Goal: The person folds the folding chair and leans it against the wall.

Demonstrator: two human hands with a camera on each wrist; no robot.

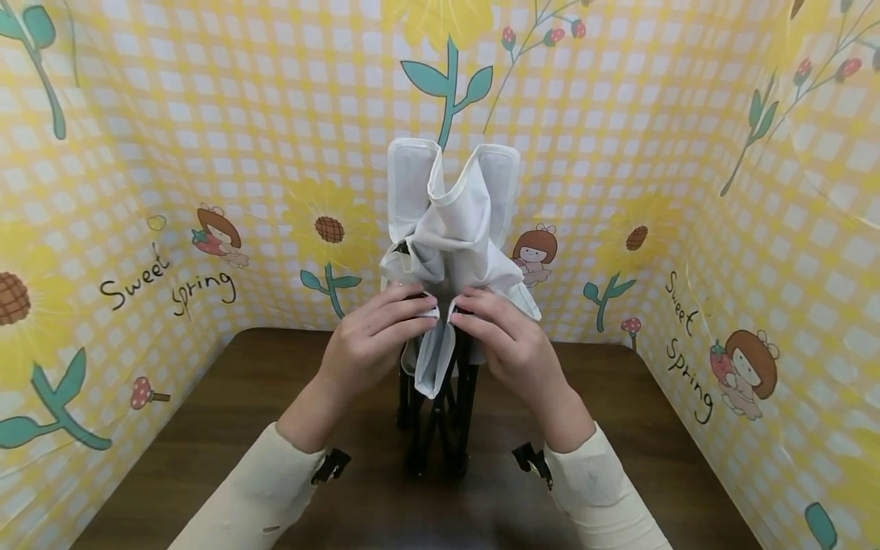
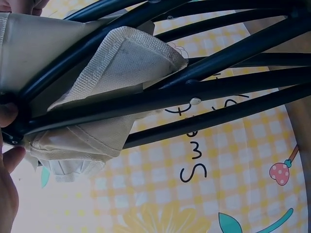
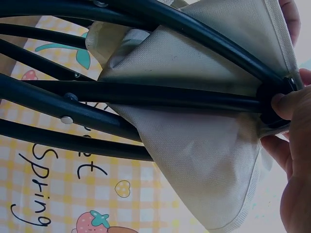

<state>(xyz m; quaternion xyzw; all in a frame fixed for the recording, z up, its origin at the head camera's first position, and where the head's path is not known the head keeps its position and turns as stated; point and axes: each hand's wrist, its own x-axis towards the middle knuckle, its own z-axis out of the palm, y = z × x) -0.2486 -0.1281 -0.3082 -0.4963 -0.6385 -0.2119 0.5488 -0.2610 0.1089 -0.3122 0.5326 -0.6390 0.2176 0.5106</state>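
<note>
A folding camp stool or chair with off-white cloth (image 1: 461, 225) and crossed black tube legs (image 1: 436, 435) stands upright, partly folded, in front of me. My left hand (image 1: 364, 344) grips one near top corner of it, and my right hand (image 1: 516, 340) grips the other. The two corners are close together, and the cloth sags in a fold between them. In the left wrist view, thumb and fingers hold a black corner joint (image 2: 13, 127). The right wrist view has the thumb pressing another black joint (image 3: 267, 104), fingers behind the cloth.
The legs stand on a dark brown wooden table (image 1: 275, 428). Yellow-checked cloth walls (image 1: 261, 114) with flowers and cartoon figures enclose its back and sides. A black clip (image 1: 331, 466) is at the left sleeve, another black clip (image 1: 531, 462) at the right.
</note>
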